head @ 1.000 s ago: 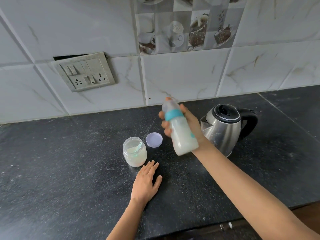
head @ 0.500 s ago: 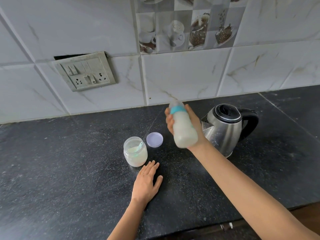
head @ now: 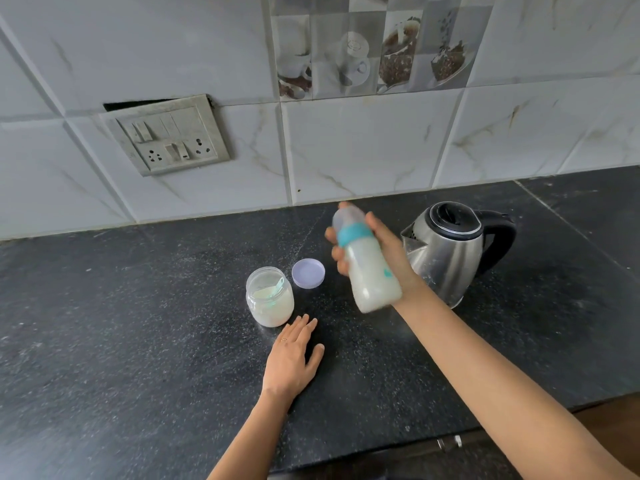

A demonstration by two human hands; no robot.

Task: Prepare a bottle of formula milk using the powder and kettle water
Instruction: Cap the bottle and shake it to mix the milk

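Up above the table (head: 138, 323), the baby bottle (head: 372, 275) hangs tilted, its clear cap leaning toward the wall and its base nearer the camera. It holds milky white liquid below a teal collar (head: 351, 233). The right hand (head: 389, 247) grips it, fingers (head: 337, 254) curled round the body from behind. A steel electric kettle (head: 446, 251) with a black lid and handle stands just behind that hand. Left of the bottle, an open jar of powder (head: 270, 299) stands with a scoop (head: 277, 287) inside, and its lilac lid (head: 308, 273) lies just beside it. The left hand (head: 291, 358) rests flat on the table near the jar, fingers straight. A switchboard (head: 169, 136) sits on the tiled wall.
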